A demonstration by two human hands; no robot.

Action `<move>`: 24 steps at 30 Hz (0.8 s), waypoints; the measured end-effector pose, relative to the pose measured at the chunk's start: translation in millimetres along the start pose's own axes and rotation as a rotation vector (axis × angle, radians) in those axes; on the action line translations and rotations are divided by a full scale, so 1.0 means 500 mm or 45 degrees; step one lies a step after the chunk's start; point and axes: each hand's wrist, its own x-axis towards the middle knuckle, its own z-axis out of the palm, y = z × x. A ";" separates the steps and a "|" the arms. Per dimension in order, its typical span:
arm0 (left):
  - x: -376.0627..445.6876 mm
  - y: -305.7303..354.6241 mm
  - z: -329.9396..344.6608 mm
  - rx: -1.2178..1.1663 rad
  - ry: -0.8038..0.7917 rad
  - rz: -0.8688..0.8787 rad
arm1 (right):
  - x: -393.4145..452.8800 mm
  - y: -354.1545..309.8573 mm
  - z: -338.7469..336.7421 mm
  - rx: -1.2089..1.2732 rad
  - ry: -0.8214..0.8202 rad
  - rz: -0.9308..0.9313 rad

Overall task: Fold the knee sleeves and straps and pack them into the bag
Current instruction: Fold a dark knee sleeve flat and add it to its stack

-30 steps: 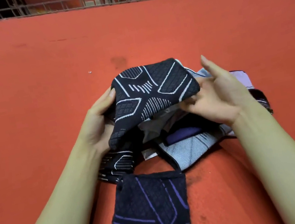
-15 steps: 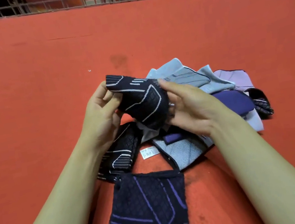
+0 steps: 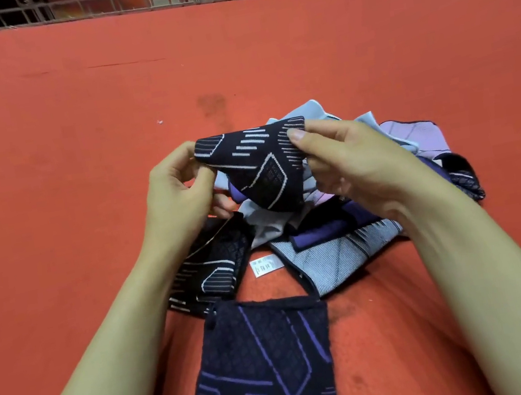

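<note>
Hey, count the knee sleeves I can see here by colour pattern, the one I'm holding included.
Black with white lines: 2, one held up by the left hand and right hand, one lying flat
Black with purple lines: 1, folded nearest
Grey striped: 1
Pale pieces in the pile: too tangled to count
Total clearly separable: 4

Black sleeve [image 3: 257, 170], white lines; red carpet [image 3: 71, 161]

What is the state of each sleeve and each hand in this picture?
White-lined sleeve: held up, pinched by both hands.
Purple-lined sleeve: folded, flat on the red surface.
Pile: unfolded, heaped.
Left hand: pinching a corner.
Right hand: pinching the other corner.
</note>
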 end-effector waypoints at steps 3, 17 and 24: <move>-0.001 0.016 0.000 -0.193 -0.136 -0.175 | -0.006 -0.016 0.001 -0.020 0.001 0.085; 0.005 -0.030 0.012 -0.347 -0.142 -0.238 | 0.000 0.025 0.004 -0.763 -0.060 0.148; -0.007 -0.027 0.018 -0.253 -0.166 -0.089 | 0.012 0.049 0.014 -0.365 0.169 0.040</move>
